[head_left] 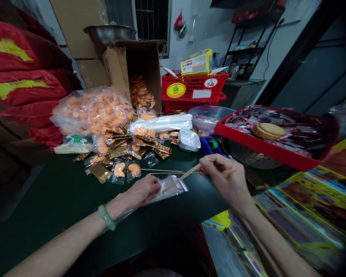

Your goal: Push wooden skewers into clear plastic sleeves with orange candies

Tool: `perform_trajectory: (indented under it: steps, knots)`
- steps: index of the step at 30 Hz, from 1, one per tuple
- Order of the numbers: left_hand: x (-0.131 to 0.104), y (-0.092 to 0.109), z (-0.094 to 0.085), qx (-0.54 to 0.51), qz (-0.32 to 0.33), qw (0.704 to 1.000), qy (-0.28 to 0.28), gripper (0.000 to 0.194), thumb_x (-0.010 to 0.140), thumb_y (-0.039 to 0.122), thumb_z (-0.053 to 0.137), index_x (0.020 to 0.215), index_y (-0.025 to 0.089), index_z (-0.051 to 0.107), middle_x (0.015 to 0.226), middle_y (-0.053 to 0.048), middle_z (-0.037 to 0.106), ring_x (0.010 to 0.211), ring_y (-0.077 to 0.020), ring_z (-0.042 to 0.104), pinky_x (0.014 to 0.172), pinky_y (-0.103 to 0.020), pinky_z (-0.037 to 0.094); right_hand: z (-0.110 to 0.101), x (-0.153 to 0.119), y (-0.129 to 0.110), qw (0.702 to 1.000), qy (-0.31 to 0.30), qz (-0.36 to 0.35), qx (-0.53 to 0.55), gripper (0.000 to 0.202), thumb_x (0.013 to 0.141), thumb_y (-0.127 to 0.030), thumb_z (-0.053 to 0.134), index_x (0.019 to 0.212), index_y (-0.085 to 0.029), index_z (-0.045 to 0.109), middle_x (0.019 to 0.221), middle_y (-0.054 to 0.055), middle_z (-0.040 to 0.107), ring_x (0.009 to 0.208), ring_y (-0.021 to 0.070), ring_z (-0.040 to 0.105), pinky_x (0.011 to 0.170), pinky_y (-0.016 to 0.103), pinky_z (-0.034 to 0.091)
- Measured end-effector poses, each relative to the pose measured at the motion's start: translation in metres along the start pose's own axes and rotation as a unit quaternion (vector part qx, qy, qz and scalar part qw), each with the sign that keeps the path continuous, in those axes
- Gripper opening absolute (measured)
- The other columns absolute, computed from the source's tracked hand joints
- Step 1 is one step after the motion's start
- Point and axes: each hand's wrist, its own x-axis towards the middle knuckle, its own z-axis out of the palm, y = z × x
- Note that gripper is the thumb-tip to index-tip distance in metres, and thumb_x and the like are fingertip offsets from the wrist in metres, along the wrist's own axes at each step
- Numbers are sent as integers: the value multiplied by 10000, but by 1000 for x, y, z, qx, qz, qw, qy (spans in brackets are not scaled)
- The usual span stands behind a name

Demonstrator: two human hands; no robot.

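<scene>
Fingers (pixel 208 167) hold — right hand (pixel 227 175), one stick (pixel 186 175); left hand (pixel 140 191), one clear bag (pixel 174 187) — two thin sticks (pixel 161 170) beyond.

Tabletop (pixel 161 225) lies open before the bag (pixel 172 192); packets (pixel 119 152) block beyond.

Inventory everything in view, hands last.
Sacks: several, red, left
Bowl: one, silver, back
Carton: one, brown, back
Crates: two, red, back
Wrapped pieces: many, orange, left
Packets: many, gold, centre
Foil trays: several, silver, centre
Tape dispenser: one, blue, centre
Tray: one, red, right
Biscuits: several, tan, in tray
Printed packaging: several, yellow, right
Thin sticks: two, pale, centre
Table: one, green, centre
Flat bag: one, clear, front
Flat stick: one, tan, centre
Left hand: one, on flat bag
Right hand: one, holding flat stick
</scene>
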Motion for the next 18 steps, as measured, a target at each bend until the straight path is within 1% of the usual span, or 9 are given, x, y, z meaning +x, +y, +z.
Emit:
perform_trajectory:
  steps: [3,5,8,11,12,14,16,18]
  knots:
    - [1,-2,-1,53,20,998,-20,201,830,141,390,984,199,506,981,-50,477,856,-170,427,751,-289,377,4,2,5,999,14,-6,-49,192,713,-337,582,633,-163,589,521,-3,574,467,116,519,462,224,413]
    - [0,-4,-2,61,30,997,-27,202,831,120,376,975,193,498,965,-50,472,841,-164,421,743,-279,367,2,4,7,997,21,-12,-77,190,718,-335,573,634,-165,585,532,0,572,472,120,517,472,231,410]
    - [-3,-3,-5,71,29,997,-28,153,824,95,363,866,168,491,926,-54,475,808,-159,416,730,-275,356,-2,7,8,994,26,-24,-99,195,729,-335,559,630,-168,581,548,7,577,482,127,524,485,241,414]
    - [-7,-1,-8,83,29,995,-41,137,815,98,369,745,160,469,879,-50,479,768,-155,411,706,-271,354,-5,6,6,993,42,-36,-105,188,734,-330,559,637,-170,584,565,11,584,503,132,536,510,247,423]
    - [-8,0,-8,84,31,995,-43,137,815,98,368,748,159,472,876,-50,480,768,-155,411,710,-270,355,-5,6,4,993,48,-40,-99,183,734,-326,563,640,-171,584,567,10,584,506,131,538,515,246,426]
    - [-9,0,-9,87,28,995,-42,134,817,99,366,821,155,488,892,-55,482,782,-157,417,726,-272,358,-2,4,0,995,54,-45,-71,171,729,-318,572,640,-172,581,558,5,583,502,126,540,515,239,430]
    - [-7,1,-9,95,23,994,-45,170,811,107,380,930,154,493,912,-63,481,789,-165,424,715,-275,362,3,2,-4,998,30,-40,-33,170,727,-315,573,637,-172,576,536,-1,576,489,122,538,499,230,432]
    - [-4,1,-10,102,25,993,-51,227,793,112,412,1002,161,487,924,-67,482,786,-173,430,689,-275,363,9,1,-5,999,-8,-34,-17,179,731,-319,563,631,-170,568,523,-3,564,478,119,529,479,223,425]
